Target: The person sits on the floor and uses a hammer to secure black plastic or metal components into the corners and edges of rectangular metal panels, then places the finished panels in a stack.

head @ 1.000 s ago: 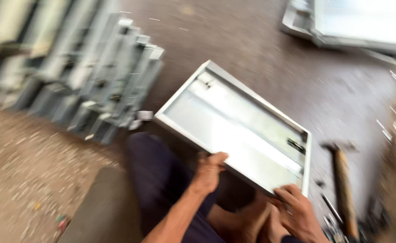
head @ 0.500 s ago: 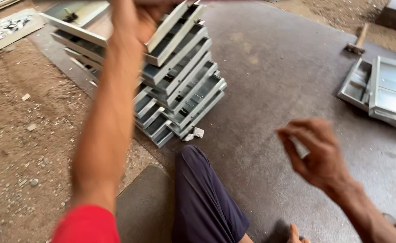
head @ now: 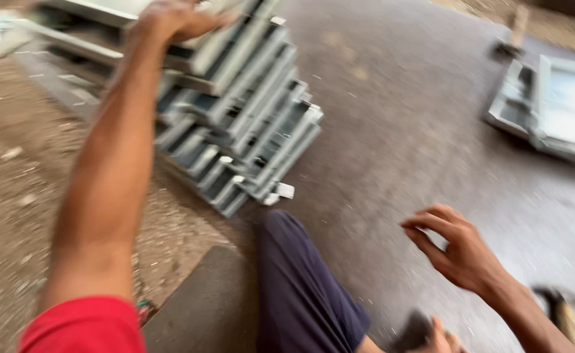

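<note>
My left hand (head: 173,18) reaches out to the top of a leaning stack of grey metal frames (head: 248,124) at the upper left, its fingers resting on the topmost frame (head: 219,46); the view is blurred, so the grasp is unclear. My right hand (head: 454,245) hovers over the dark floor mat at the lower right, fingers curled and apart, holding nothing. My leg in dark blue trousers (head: 300,287) lies between the two arms.
Flat metal frames (head: 556,111) lie at the right edge. A hammer (head: 513,33) rests at the top right, and another hammer (head: 562,310) lies by my right wrist. Gritty ground (head: 13,189) runs along the left of the dark mat (head: 392,131).
A second ago both hands held a metal frame in front of me. The left hand has since carried it onto the stack; the right hand has let go and dropped lower.
</note>
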